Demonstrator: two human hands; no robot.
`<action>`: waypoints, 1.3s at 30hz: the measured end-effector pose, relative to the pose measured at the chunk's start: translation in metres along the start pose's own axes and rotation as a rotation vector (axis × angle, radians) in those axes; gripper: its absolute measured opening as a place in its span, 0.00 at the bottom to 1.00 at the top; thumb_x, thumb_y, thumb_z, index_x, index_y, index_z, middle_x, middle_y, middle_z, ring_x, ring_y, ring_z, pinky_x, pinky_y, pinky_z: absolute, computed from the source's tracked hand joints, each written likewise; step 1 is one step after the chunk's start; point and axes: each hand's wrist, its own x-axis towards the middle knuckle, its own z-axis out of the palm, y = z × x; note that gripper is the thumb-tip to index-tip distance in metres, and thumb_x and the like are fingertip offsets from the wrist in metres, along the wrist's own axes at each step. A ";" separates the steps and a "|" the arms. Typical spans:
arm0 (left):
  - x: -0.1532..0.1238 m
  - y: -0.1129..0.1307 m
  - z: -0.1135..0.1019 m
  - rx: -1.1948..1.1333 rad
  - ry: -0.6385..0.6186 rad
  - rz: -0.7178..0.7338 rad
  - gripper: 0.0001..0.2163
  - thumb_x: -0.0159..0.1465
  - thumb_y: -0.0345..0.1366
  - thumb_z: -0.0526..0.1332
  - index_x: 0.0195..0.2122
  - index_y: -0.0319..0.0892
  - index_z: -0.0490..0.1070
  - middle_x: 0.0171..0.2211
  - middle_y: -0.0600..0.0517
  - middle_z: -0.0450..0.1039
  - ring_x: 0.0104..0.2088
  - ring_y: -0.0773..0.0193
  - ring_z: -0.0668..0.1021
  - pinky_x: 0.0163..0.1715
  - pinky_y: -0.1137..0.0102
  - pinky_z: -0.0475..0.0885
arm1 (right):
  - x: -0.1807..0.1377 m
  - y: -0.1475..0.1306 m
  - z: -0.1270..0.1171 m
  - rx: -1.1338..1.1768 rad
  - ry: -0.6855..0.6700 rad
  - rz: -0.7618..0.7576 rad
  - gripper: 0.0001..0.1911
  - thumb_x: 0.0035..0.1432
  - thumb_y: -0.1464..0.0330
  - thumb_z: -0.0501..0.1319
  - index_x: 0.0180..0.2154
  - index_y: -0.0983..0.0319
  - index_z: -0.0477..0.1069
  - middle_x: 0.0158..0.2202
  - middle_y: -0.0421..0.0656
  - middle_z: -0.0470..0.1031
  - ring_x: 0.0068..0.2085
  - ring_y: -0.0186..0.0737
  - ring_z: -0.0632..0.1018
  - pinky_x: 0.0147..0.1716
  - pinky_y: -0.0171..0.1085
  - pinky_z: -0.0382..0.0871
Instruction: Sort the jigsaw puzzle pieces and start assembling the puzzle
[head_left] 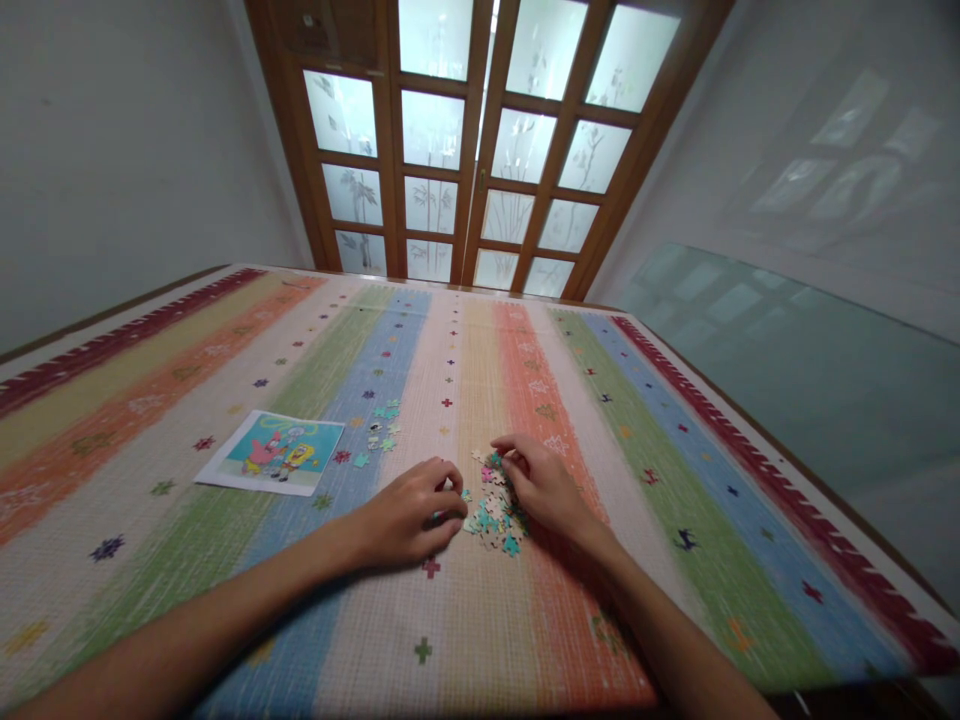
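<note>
A small heap of jigsaw pieces point(491, 515) lies on the striped tablecloth point(480, 630) between my hands. My left hand point(412, 512) rests on the cloth just left of the heap, its fingers curled and pinching a small teal piece at the heap's edge. My right hand point(538, 485) lies on the heap's right side, with its fingers bent down onto the pieces at the top. What those fingers grip is too small to name. A few more loose pieces point(381, 430) sit further left. A cartoon reference picture point(274, 452) lies flat beyond my left forearm.
The table point(847, 520) has a dark red border along its right edge. A glass-topped surface point(810, 370) stands to the right. Wooden doors with frosted glass panes point(480, 150) rise behind the table's far edge.
</note>
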 end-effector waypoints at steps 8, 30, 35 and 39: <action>0.002 0.004 0.005 -0.014 0.002 -0.024 0.07 0.69 0.36 0.61 0.45 0.43 0.77 0.44 0.45 0.71 0.44 0.56 0.74 0.46 0.61 0.71 | 0.000 0.001 0.001 0.075 0.035 0.047 0.12 0.60 0.75 0.57 0.43 0.60 0.75 0.39 0.46 0.81 0.39 0.42 0.79 0.42 0.43 0.74; 0.005 0.010 0.008 -0.204 -0.014 -0.102 0.03 0.66 0.29 0.59 0.35 0.43 0.69 0.33 0.52 0.72 0.40 0.59 0.72 0.54 0.57 0.66 | 0.000 0.004 0.000 -0.096 -0.025 -0.084 0.13 0.59 0.79 0.57 0.40 0.61 0.77 0.41 0.47 0.79 0.46 0.46 0.77 0.49 0.45 0.69; 0.004 0.011 0.007 -0.227 -0.014 -0.164 0.03 0.66 0.30 0.60 0.36 0.43 0.72 0.36 0.50 0.71 0.40 0.59 0.72 0.42 0.63 0.70 | 0.000 0.005 -0.002 -0.148 -0.014 -0.107 0.19 0.55 0.83 0.54 0.41 0.60 0.76 0.43 0.47 0.78 0.47 0.47 0.74 0.50 0.45 0.68; 0.004 0.012 0.007 -0.233 -0.009 -0.196 0.02 0.66 0.33 0.62 0.38 0.43 0.73 0.36 0.50 0.69 0.39 0.59 0.72 0.42 0.63 0.70 | 0.000 0.008 -0.003 -0.198 0.022 -0.096 0.17 0.55 0.81 0.55 0.41 0.60 0.76 0.43 0.47 0.78 0.47 0.48 0.74 0.49 0.46 0.67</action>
